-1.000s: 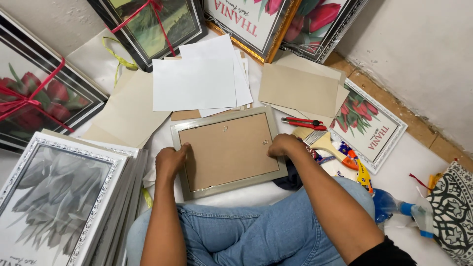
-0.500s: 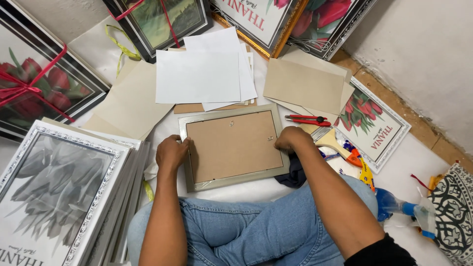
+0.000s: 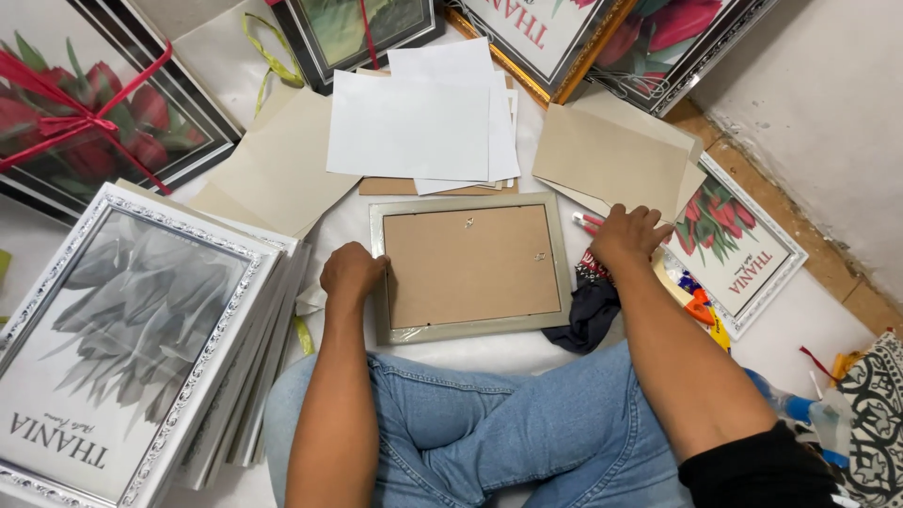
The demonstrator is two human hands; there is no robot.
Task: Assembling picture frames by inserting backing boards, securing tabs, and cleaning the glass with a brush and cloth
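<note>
A silver picture frame (image 3: 470, 331) lies face down on the white floor in front of my crossed legs, its brown backing board up. My left hand (image 3: 353, 274) is curled against the frame's left edge, fingers closed on the rim. My right hand (image 3: 628, 234) has left the frame and lies to its right, fingers spread over a red-handled tool (image 3: 585, 223) whose end shows past the fingertips. Whether the hand grips the tool is hidden. A dark cloth (image 3: 588, 310) lies beside the frame's right lower corner.
White sheets (image 3: 414, 122) and tan boards (image 3: 616, 155) lie beyond the frame. A stack of framed grey flower prints (image 3: 132, 329) stands at left. Ribboned flower pictures (image 3: 85, 113) lie at the back, a small tulip print (image 3: 738, 254) at right, a wall at far right.
My right hand has left the frame's right edge and moved right onto the red-handled tool. The left hand stays at the frame's left edge. The view has shifted slightly.
</note>
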